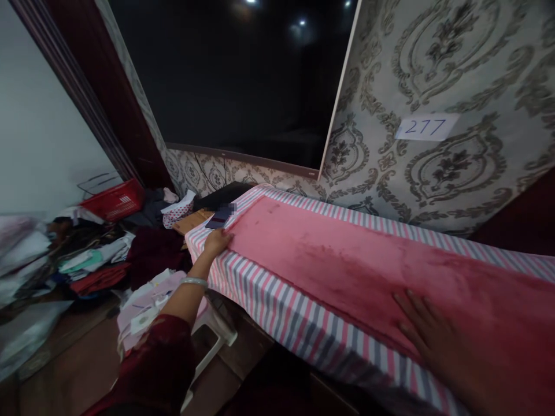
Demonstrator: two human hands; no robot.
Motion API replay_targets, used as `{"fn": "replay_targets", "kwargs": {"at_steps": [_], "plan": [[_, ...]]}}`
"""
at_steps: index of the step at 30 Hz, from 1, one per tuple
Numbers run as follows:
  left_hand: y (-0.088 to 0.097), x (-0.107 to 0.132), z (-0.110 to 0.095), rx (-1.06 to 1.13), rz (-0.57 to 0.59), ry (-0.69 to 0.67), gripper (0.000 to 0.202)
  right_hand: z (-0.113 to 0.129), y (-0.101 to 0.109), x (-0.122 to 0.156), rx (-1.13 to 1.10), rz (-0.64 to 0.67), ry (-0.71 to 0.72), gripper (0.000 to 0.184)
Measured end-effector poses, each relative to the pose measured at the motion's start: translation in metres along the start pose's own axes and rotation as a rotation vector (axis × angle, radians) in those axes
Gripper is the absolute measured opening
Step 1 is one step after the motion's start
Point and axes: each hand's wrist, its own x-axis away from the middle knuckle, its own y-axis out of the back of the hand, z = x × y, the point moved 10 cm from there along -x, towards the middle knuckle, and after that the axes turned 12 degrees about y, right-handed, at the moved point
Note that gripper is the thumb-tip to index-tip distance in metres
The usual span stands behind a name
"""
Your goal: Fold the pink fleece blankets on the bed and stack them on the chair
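A long pink-red plush cloth (277,231) lies spread lengthwise over a striped sheet (277,294) in pink, white and grey that covers the table. My left hand (218,241) is closed at the cloth's near left corner, its fingertips pinching the edge. A bangle (194,282) circles that wrist. Just beyond these fingers lies a dark phone (218,219). Flat on the right part of the cloth rests my right hand (427,332), fingers spread and nothing in them. Darker, brushed-looking patches show in the pile around it.
A large television (243,81) hangs behind the table, beside a paper label (427,127) reading 277. Left on the floor are piled clothes (95,260) and a red basket (113,199). A white plastic stool (221,329) stands below the table's near left side.
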Motion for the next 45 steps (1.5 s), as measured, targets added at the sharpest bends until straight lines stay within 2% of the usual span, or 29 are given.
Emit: {"fn": "replay_targets", "kwargs": {"at_steps": [2,5,7,9,12,15,17,18,20,21,23,24,26,29,33,37,39,41,45], "plan": [[0.001,-0.004,0.000,0.076,0.059,0.047,0.020,0.002,0.001,-0.002,0.015,-0.006,0.008,0.067],[0.001,0.000,-0.005,0.232,0.140,0.089,0.028,0.004,0.001,-0.004,0.011,0.008,0.001,0.067],[0.003,0.006,-0.016,0.342,0.165,0.088,0.031,0.006,0.002,-0.006,-0.003,0.028,-0.016,0.067],[0.004,0.013,-0.036,0.432,0.174,0.054,0.034,0.009,0.005,-0.009,-0.010,0.044,-0.036,0.066],[-0.001,0.026,-0.092,0.519,0.186,-0.043,0.038,0.013,0.013,-0.014,-0.013,0.062,-0.060,0.064],[-0.013,0.060,-0.173,0.497,0.176,-0.229,0.029,0.017,0.020,-0.018,-0.033,0.081,-0.083,0.062],[-0.029,0.111,-0.235,0.236,0.085,-0.506,0.019,0.019,0.025,-0.021,-0.052,0.086,-0.098,0.060],[-0.043,0.142,-0.257,0.132,0.072,-0.618,0.016,0.020,0.027,-0.022,-0.066,0.089,-0.101,0.059],[-0.084,0.210,-0.282,-0.008,0.154,-0.821,0.017,0.022,0.032,-0.025,-0.107,0.097,-0.109,0.058],[-0.106,0.245,-0.283,-0.048,0.223,-0.915,0.018,0.022,0.034,-0.026,-0.136,0.101,-0.112,0.058],[-0.146,0.308,-0.267,-0.096,0.348,-1.087,0.018,0.021,0.037,-0.027,-0.214,0.103,-0.117,0.058],[-0.163,0.331,-0.253,-0.119,0.392,-1.140,0.019,0.020,0.039,-0.028,-0.262,0.096,-0.121,0.058],[-0.191,0.359,-0.222,-0.179,0.432,-1.196,0.026,0.014,0.043,-0.029,-0.374,0.053,-0.140,0.059],[-0.206,0.366,-0.193,-0.182,0.371,-1.204,0.039,-0.002,0.053,-0.035,-0.562,-0.092,-0.217,0.058],[-0.200,0.356,-0.190,-0.092,0.329,-1.162,0.036,-0.024,0.062,-0.058,-0.800,-0.295,-0.419,0.054],[-0.193,0.352,-0.197,-0.018,0.346,-1.137,0.037,-0.029,0.049,-0.102,-1.050,-0.278,-0.639,0.063],[-0.193,0.353,-0.196,-0.005,0.349,-1.141,0.038,-0.032,0.043,-0.123,-1.093,-0.250,-0.730,0.067],[-0.196,0.354,-0.194,0.002,0.335,-1.150,0.041,-0.036,0.042,-0.144,-1.072,-0.254,-0.767,0.065],[-0.204,0.360,-0.187,-0.015,0.277,-1.216,0.050,-0.045,0.045,-0.178,-0.968,-0.323,-0.750,0.049]]}}
